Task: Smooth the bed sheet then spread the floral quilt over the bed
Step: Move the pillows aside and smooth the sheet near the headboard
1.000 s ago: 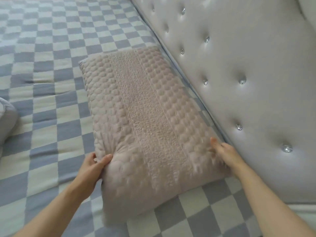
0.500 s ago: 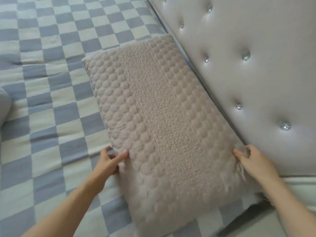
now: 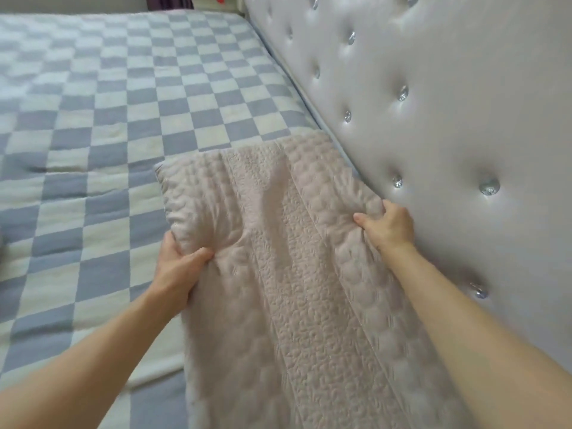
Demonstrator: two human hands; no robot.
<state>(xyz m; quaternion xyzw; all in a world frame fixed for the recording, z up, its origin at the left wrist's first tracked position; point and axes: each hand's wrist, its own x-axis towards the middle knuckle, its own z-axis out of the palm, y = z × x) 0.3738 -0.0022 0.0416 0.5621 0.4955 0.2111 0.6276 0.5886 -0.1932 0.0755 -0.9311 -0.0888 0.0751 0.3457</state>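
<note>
Gripping the beige quilted rectangular pillow (image 3: 278, 258) at its two long edges, both hands are closed on fabric in the middle of the frame. The left hand (image 3: 178, 267) pinches the pillow's left edge, thumb on top and fingers tucked under the material; the right hand (image 3: 388, 227) clenches the right edge, just beside the pale grey tufted headboard with crystal buttons (image 3: 448, 119). The pillow's long axis runs from the lower centre of the frame up toward the centre, roughly parallel to the headboard, with its far end resting on the blue-and-white checked bed sheet (image 3: 123, 103). The near end extends past the bottom of the frame, so its support cannot be determined. Creases radiate from both grip points, which indicates that the pillow is under tension, probably partly lifted. The bed sheet occupies the upper left and left of the frame and shows a shallow fold at the left edge; it is not yet smoothed. The floral quilt is not in view. In judgement, the step in hand is clearing the pillow off the sheet. The coming move turns on the headboard lying directly right of the right hand: free travel is toward the left or toward the person.
</note>
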